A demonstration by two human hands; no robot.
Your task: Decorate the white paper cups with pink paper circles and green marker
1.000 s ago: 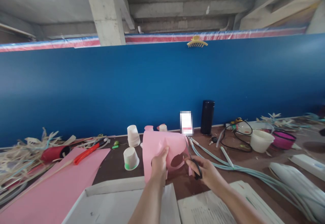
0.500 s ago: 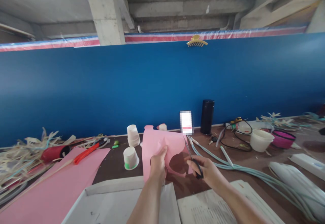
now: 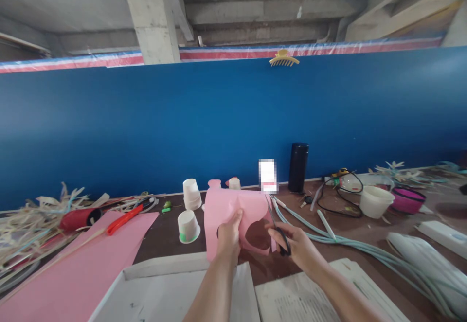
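In the middle of the head view, my left hand point(image 3: 229, 234) grips a pink paper sheet point(image 3: 221, 205) with the thumb on top. Two round holes are cut in the sheet, and the brown table shows through the larger one at its right. My right hand point(image 3: 292, 244) is closed around the black handles of a pair of scissors point(image 3: 283, 244). The blades point up and away, along the sheet's right edge. How far apart the blades are is hard to make out.
White paper cups point(image 3: 188, 226) stand left of the sheet. A black bottle point(image 3: 298, 167), pale cables point(image 3: 350, 244) and a white bucket point(image 3: 375, 202) are at right. A white box point(image 3: 138, 268) and printed papers point(image 3: 299, 297) lie in front. More pink paper point(image 3: 91, 263) is at left.
The right part of the pink sheet has shifted slightly, and its larger hole now looks closed at the right side. Both hands keep nearly the same place and hold.
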